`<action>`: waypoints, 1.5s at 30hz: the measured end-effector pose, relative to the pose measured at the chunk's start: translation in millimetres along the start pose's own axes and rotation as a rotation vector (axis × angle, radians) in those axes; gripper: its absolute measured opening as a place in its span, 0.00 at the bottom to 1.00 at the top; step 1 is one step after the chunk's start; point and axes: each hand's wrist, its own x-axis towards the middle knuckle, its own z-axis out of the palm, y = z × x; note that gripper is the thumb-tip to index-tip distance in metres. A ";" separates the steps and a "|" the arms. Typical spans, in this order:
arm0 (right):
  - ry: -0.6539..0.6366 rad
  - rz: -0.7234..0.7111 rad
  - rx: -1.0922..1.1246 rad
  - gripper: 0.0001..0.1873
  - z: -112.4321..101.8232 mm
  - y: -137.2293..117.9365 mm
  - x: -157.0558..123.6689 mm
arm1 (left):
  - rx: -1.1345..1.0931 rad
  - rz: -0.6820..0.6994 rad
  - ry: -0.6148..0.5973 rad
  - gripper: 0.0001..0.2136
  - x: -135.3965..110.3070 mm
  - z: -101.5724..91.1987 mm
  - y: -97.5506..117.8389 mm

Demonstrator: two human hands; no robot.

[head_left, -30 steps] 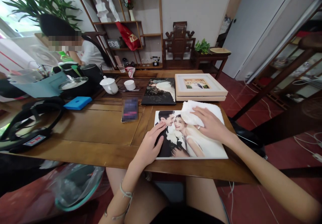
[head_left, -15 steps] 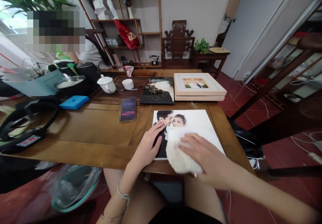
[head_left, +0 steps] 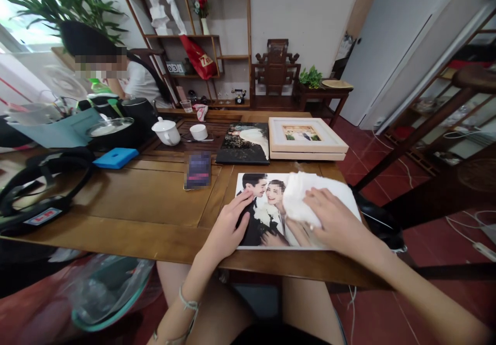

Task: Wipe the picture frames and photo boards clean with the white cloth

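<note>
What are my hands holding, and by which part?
The right hand presses a white cloth from above onto the wedding photo; the left hand steadies the photo's left edge.

L hand (head_left: pixel 227 229) flat, fingers spread; R hand (head_left: pixel 335 221) palm-down, fingers extended.

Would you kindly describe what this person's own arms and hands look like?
Both forearms are bare, no sleeves in view. The wrist behind the left hand carries thin pale bracelets. The right hand wears a small ring on one finger.
</note>
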 end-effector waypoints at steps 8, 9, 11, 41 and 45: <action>-0.181 -0.221 0.153 0.26 -6.7 -67.1 -11.1 | -0.054 0.013 0.017 0.19 1.2 -0.8 0.4; -0.154 -0.206 0.162 0.24 -3.0 -61.0 1.1 | -0.059 0.009 0.012 0.19 1.3 -1.0 0.5; -0.086 -0.163 0.150 0.22 4.3 -43.9 28.7 | -0.057 0.008 0.007 0.19 1.5 -1.2 0.4; -0.054 0.008 0.095 0.16 4.9 -26.1 81.2 | -0.038 0.027 0.030 0.20 0.2 -1.3 5.7; -0.009 -0.031 0.276 0.14 16.0 -30.4 117.2 | -0.006 0.031 0.021 0.20 0.6 -0.5 2.8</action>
